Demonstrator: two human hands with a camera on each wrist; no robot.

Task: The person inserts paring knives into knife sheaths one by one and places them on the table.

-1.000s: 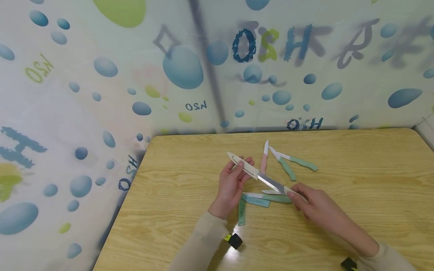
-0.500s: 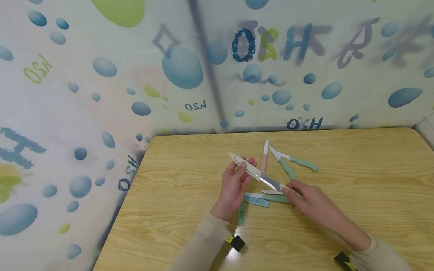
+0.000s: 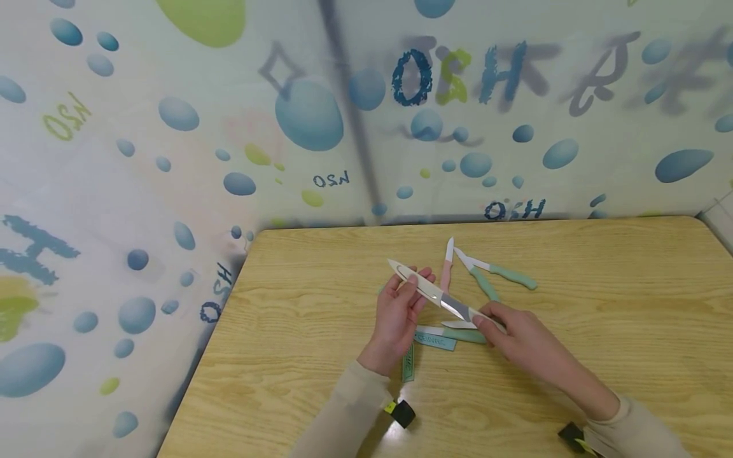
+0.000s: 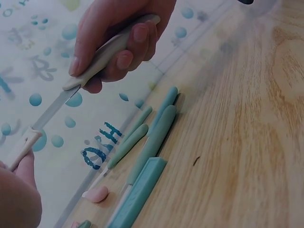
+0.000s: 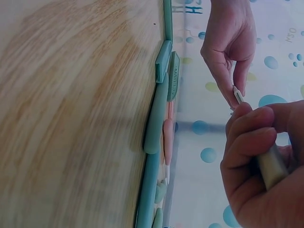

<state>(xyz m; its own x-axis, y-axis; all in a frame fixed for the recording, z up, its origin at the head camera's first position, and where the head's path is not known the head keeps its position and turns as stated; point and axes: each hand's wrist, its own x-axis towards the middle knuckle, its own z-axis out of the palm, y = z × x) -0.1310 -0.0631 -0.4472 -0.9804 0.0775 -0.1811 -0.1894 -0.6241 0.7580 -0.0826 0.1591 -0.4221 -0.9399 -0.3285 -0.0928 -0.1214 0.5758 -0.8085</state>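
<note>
Pinches cream sheath [image 3: 429, 291] in left hand [image 3: 393, 324]; grips cream handle [image 4: 105, 54] in right hand [image 3: 527, 340]. Exposes blade [image 3: 455, 308] between both, above table [image 3: 286, 331] bearing green-handled knives [image 3: 516, 277] and pink-handled knife [image 3: 446, 272].

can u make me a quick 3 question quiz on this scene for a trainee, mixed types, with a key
1. Multiple choice: what colour is the sheath in the left hand?
a) pink
b) cream
c) blue

2. True or false: part of the blade shows outside that sheath.

3. Fill in the missing word: the right hand grips the knife's ____.

Key:
1. b
2. True; a stretch of bare metal shows beyond the sheath's mouth.
3. handle
</note>
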